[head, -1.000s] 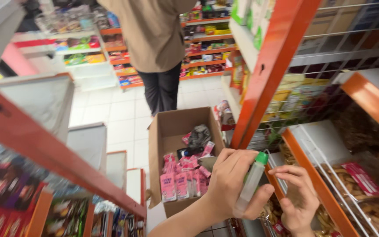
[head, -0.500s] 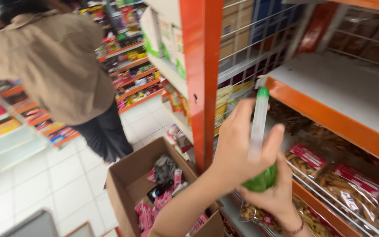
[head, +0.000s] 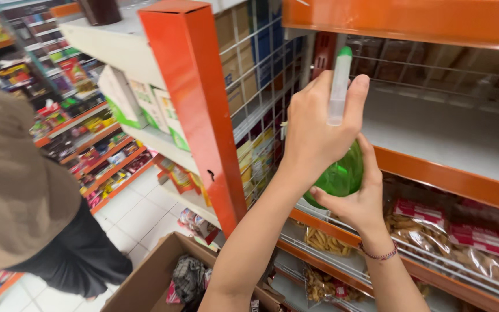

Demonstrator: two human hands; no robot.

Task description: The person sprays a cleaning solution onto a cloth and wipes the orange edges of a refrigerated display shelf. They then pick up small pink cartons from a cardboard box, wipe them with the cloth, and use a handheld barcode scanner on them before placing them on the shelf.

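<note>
Green bottle (head: 337,175), white sprayer (head: 338,92) tipped green — orange shelf post (head: 200,98), brown cardboard box (head: 151,283).

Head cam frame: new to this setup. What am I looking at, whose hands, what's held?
One camera, worn on a person's head, looks down at their own two bare hands in a shop aisle. There is no machine here. The left hand grips the white neck of a green spray bottle, and the right hand cups its green body from below. They hold it up before a bare grey shelf with an orange edge. Bagged snacks fill the shelf beneath. Low down stands an open cardboard box with packets in it. On the left is another person, seen from behind.
</note>
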